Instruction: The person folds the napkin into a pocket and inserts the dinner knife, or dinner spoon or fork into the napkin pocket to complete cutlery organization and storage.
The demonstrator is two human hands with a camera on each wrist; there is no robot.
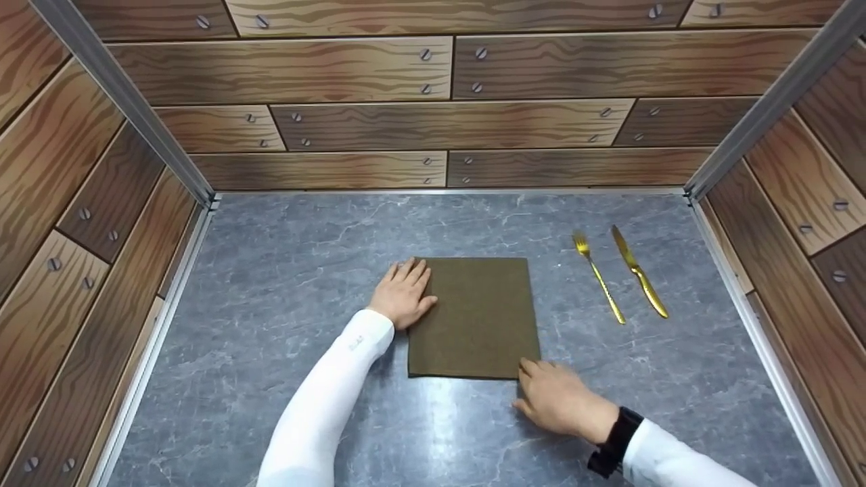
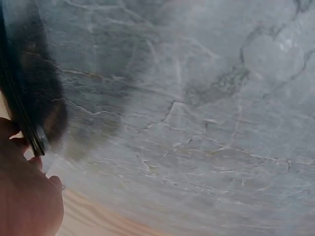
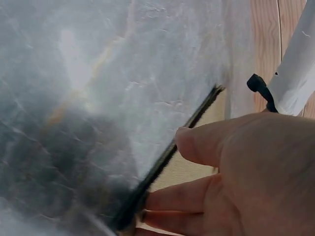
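A folded brown cloth (image 1: 473,318) lies as a neat rectangle on the grey marbled tabletop. Along its upper left edge rests my left hand (image 1: 402,294), fingers extended and spread over the fabric. At the lower right corner, the fingertips of my right hand (image 1: 558,396) touch the cloth, with the thumb lower, beside the front edge. Seen from the right wrist, the right hand (image 3: 236,172) reaches along the cloth's dark, layered edge (image 3: 170,155). In the left wrist view only part of the left hand (image 2: 29,191) shows, next to the stacked cloth layers (image 2: 24,110).
To the right of the cloth lie a gold fork (image 1: 599,281) and a gold knife (image 1: 639,274), side by side with handles toward me. Wood-patterned panels (image 1: 358,125) wall the back and both sides, with metal framing (image 1: 135,108) at the corners.
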